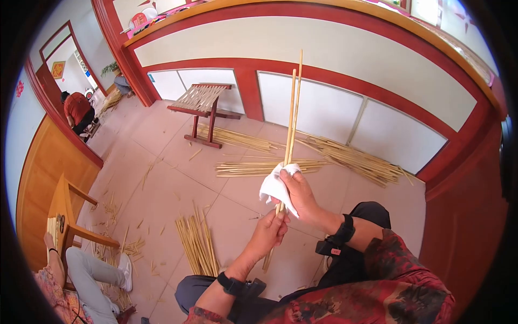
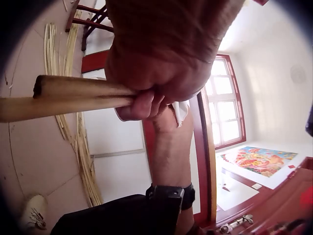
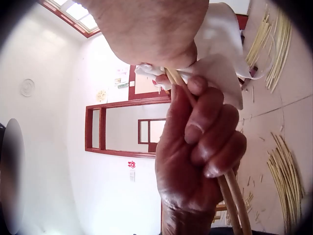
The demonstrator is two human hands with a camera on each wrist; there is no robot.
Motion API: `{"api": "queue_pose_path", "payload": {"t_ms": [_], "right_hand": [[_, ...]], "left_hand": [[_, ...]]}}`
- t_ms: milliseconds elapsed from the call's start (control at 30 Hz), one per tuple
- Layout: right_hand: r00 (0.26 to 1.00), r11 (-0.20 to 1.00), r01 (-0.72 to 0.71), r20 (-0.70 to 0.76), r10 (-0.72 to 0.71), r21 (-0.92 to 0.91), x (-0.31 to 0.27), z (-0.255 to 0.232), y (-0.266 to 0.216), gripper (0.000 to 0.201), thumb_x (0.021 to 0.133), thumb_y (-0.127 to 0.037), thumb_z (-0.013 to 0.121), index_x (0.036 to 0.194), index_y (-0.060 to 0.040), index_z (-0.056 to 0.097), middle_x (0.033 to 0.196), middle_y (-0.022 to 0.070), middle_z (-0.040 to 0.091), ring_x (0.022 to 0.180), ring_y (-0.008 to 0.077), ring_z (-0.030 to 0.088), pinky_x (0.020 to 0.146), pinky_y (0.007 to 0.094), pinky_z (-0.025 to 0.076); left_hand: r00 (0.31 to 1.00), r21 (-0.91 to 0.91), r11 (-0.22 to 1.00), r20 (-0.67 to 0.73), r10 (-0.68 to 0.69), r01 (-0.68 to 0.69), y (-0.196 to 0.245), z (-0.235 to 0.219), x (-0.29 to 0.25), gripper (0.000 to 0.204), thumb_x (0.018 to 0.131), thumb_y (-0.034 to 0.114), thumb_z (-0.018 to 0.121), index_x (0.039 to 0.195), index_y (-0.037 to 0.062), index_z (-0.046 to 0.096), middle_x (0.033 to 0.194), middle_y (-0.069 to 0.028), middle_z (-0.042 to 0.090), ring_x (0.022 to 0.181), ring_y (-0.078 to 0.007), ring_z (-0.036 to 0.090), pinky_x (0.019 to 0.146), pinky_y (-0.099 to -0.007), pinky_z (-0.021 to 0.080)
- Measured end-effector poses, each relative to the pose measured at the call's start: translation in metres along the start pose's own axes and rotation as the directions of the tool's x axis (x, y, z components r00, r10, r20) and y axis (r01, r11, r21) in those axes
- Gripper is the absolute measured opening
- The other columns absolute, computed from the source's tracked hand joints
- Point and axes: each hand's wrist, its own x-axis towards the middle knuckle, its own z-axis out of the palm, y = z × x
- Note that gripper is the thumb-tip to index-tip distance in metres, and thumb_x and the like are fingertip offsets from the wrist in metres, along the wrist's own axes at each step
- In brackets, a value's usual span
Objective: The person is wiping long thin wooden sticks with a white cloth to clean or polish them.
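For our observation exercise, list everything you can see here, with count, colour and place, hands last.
Held stalks: two, yellowish, in both hands
Cloth: one, white, around held stalks
Floor stalks: uncountable, yellowish, in several piles
Scraps: many, yellowish, scattered on floor
Floor: one, pinkish, tiled, below
Stool: one, dark red frame, pale seat, by counter
Counter: one, red and cream, ahead
Picture: one, multicoloured, beside window
Window: one, red-framed, left wrist view
Chair: one, brown, left
Plant: one, green, far left
Others: at least two, clothes grey, red, left
Straps: two, black, on wrists
Left hand: one, below cloth
Right hand: one, at cloth
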Motion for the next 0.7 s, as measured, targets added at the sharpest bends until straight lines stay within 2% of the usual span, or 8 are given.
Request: {"api": "queue_pose_path", "payload": {"t_ms": [67, 200, 267, 367, 467, 533, 600, 700], "right_hand": [[0.999, 0.999, 0.049, -0.014, -0.049, 0.022, 0.012, -0.006, -0.003, 0.022, 0.087, -0.024, 0.041, 0.088, -0.0023, 0.045, 0.07, 0.0067, 0.052, 0.053, 0.0119, 0.051, 0.04, 0.0237, 0.04], [0.906, 0.981, 0.192, -0.39, -0.167, 0.028, 0.054, -0.036, -0.04, 0.019, 0.086, -0.022, 0.042, 0.086, -0.0038, 0.045, 0.066, 0.0051, 0.049, 0.05, 0.0122, 0.048, 0.038, 0.0239, 0.039], [0.892, 0.949, 0.305, -0.373, -0.255, 0.081, 0.071, -0.072, -0.062, 0.016, 0.086, -0.019, 0.042, 0.087, -0.004, 0.046, 0.068, 0.0053, 0.049, 0.052, 0.0147, 0.047, 0.038, 0.0274, 0.037], [0.849, 0.914, 0.39, -0.427, -0.311, 0.109, 0.081, -0.105, -0.085, 0.015, 0.086, -0.019, 0.042, 0.087, -0.0037, 0.046, 0.068, 0.006, 0.049, 0.051, 0.0154, 0.046, 0.038, 0.0276, 0.036], [0.795, 0.87, 0.484, -0.46, -0.395, 0.09, 0.09, -0.145, -0.1, 0.018, 0.086, -0.021, 0.04, 0.084, -0.0037, 0.045, 0.069, 0.0071, 0.051, 0.049, 0.0154, 0.048, 0.036, 0.0266, 0.039], [0.667, 0.826, 0.564, -0.601, -0.44, 0.021, 0.095, -0.179, -0.111, 0.018, 0.087, -0.021, 0.04, 0.086, -0.0037, 0.045, 0.073, 0.0092, 0.052, 0.052, 0.0174, 0.05, 0.038, 0.0262, 0.039], [0.66, 0.801, 0.596, -0.603, -0.448, 0.057, 0.091, -0.213, -0.122, 0.02, 0.086, -0.022, 0.04, 0.089, -0.0036, 0.046, 0.078, 0.01, 0.053, 0.058, 0.0187, 0.052, 0.043, 0.0286, 0.042], [0.677, 0.818, 0.562, -0.639, -0.366, 0.127, 0.073, -0.181, -0.132, 0.024, 0.086, -0.025, 0.041, 0.096, -0.0035, 0.046, 0.089, 0.0107, 0.053, 0.073, 0.0211, 0.053, 0.057, 0.0336, 0.045]], "left_hand": [[1.0, 0.029, 0.999, -0.018, -0.013, 0.014, -0.002, 0.0, 0.0, 0.025, 0.09, 0.027, 0.035, 0.084, 0.0053, 0.046, 0.056, 0.0025, 0.036, 0.042, -0.0054, 0.031, 0.037, -0.0189, 0.027], [0.997, 0.308, 0.95, -0.066, -0.03, 0.049, -0.006, -0.009, -0.011, 0.023, 0.089, 0.026, 0.038, 0.083, 0.0057, 0.048, 0.055, 0.0044, 0.036, 0.044, -0.0056, 0.032, 0.039, -0.0201, 0.027], [0.97, 0.637, 0.751, -0.018, 0.242, -0.176, -0.011, -0.026, -0.018, 0.019, 0.088, 0.022, 0.041, 0.083, 0.0054, 0.05, 0.054, 0.003, 0.037, 0.047, -0.0066, 0.034, 0.043, -0.0209, 0.03], [0.995, 0.673, 0.738, -0.03, 0.097, -0.052, 0.0, -0.054, -0.028, 0.018, 0.086, 0.021, 0.045, 0.085, 0.0038, 0.048, 0.058, -0.0034, 0.041, 0.055, -0.0125, 0.039, 0.052, -0.027, 0.036], [0.986, 0.783, 0.612, 0.009, 0.164, -0.109, 0.004, -0.071, -0.036, 0.017, 0.086, 0.021, 0.045, 0.084, 0.004, 0.049, 0.059, -0.0037, 0.041, 0.056, -0.0124, 0.04, 0.053, -0.027, 0.036], [0.986, 0.8, 0.595, -0.031, 0.164, -0.074, 0.011, -0.081, -0.048, 0.016, 0.085, 0.02, 0.046, 0.083, 0.0042, 0.05, 0.058, -0.0028, 0.042, 0.055, -0.0119, 0.04, 0.052, -0.0266, 0.036], [0.982, 0.821, 0.569, -0.069, 0.174, -0.044, 0.014, -0.103, -0.058, 0.016, 0.085, 0.02, 0.047, 0.083, 0.0043, 0.05, 0.057, -0.0019, 0.042, 0.055, -0.0114, 0.04, 0.052, -0.0262, 0.036], [0.937, 0.741, 0.671, -0.213, 0.276, -0.029, 0.011, -0.124, -0.06, 0.016, 0.084, 0.02, 0.048, 0.08, 0.0044, 0.052, 0.054, 0.001, 0.042, 0.049, -0.0078, 0.039, 0.046, -0.0223, 0.034]]}}
